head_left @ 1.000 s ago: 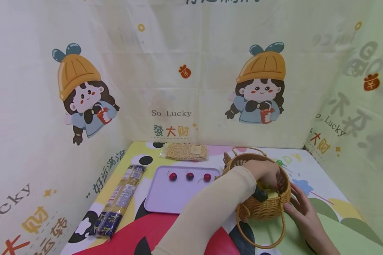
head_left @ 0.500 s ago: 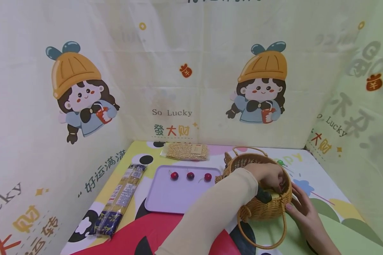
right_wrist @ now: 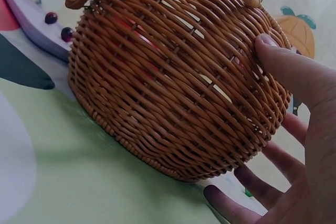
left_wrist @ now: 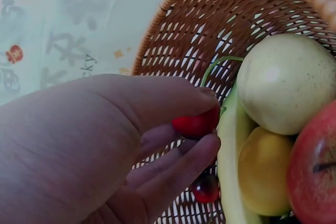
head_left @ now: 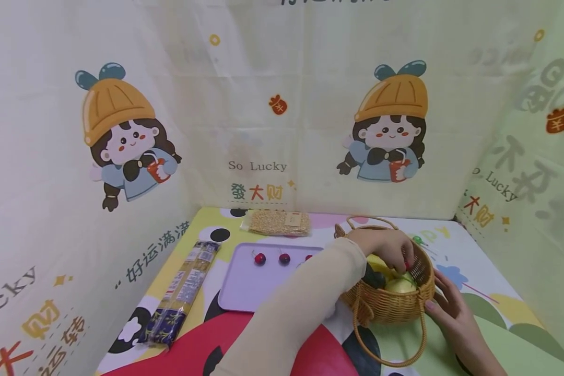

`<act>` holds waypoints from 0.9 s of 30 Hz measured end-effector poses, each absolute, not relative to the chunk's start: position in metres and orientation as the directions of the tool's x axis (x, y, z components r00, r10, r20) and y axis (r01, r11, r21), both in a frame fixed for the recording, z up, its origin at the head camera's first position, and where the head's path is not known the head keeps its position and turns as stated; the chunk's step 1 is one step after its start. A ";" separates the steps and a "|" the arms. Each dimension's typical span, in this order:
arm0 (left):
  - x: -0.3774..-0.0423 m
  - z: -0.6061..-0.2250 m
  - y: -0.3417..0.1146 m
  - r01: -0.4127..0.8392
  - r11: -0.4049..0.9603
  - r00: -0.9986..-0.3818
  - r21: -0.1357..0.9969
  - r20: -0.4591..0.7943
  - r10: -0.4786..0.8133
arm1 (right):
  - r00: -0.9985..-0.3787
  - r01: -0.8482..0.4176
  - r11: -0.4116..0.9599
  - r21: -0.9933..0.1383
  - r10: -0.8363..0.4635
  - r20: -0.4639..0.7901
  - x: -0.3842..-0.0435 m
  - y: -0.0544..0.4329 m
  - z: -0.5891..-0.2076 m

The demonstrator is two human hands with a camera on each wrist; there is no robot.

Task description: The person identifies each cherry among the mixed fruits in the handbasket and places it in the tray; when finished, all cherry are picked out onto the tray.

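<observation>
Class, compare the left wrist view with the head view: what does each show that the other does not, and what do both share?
Only the left wrist view: a large red fruit with a dark stem, and a second cherry inside the basket.

Only the head view: the purple tray, the blue-ended packet, the bag of grains and the right hand.

Both: the basket, and the left hand pinching a cherry.

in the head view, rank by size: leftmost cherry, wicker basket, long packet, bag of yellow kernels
Largest to smallest:
1. wicker basket
2. long packet
3. bag of yellow kernels
4. leftmost cherry
The packet lies nearer than the bag, so true sizes may differ.
</observation>
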State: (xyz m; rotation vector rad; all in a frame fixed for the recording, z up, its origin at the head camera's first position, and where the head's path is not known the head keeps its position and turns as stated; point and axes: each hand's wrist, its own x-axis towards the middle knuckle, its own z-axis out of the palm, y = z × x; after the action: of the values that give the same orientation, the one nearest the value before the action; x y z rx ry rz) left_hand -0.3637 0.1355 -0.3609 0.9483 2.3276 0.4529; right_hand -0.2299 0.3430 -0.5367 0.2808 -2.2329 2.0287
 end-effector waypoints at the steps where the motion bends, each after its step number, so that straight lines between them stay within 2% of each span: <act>1: -0.363 -0.360 0.134 0.532 0.687 -0.579 0.495 -0.379 0.722 | -0.977 -0.208 0.090 -0.974 -0.060 0.203 -0.230 0.344 -0.537; 5: -0.362 -0.358 0.127 0.574 0.645 -0.560 0.505 -0.332 0.759 | -0.979 -0.198 0.088 -0.976 -0.060 0.194 -0.229 0.347 -0.539; 10: -0.359 -0.362 0.115 0.642 0.542 -0.528 0.543 -0.200 0.825 | -0.982 -0.184 0.095 -0.978 -0.056 0.180 -0.229 0.353 -0.541; 16: -0.340 -0.370 0.093 0.659 0.457 -0.577 0.597 0.011 0.817 | -0.977 -0.207 0.089 -0.974 -0.067 0.202 -0.230 0.353 -0.539; 22: -0.307 -0.372 0.048 0.605 0.242 -0.575 0.758 0.206 0.792 | -0.972 -0.230 0.091 -0.969 -0.071 0.224 -0.230 0.347 -0.537; 27: -0.285 -0.377 0.012 0.569 0.131 -0.604 0.812 0.304 0.737 | -0.976 -0.214 0.092 -0.972 -0.057 0.210 -0.229 0.347 -0.536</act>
State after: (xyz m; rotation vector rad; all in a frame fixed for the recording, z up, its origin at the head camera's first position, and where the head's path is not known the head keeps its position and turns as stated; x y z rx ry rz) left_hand -0.2848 0.0119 -0.3766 1.3031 2.2289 1.4715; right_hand -0.2295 0.3474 -0.5358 0.2793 -2.2314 2.0215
